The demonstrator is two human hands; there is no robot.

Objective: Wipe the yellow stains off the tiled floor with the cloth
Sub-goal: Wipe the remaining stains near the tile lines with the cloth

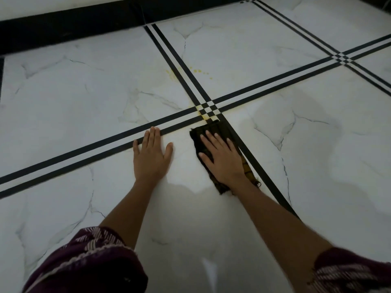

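Note:
A dark folded cloth [211,130] lies flat on the white marble-look tiled floor [84,98], just below the crossing of the black double lines. My right hand [222,159] presses on it with straight fingers. My left hand [151,154] rests flat on the bare tile to the left, fingertips at the black line. Yellow stains [201,112] sit at the crossing right beyond the cloth's far edge. More yellow spots [195,70] lie farther away on both sides of the black lines.
A black skirting band [74,24] runs along the wall at the far side. A second crossing of black lines [341,58] is at the upper right. My patterned maroon sleeves [88,265] fill the bottom corners.

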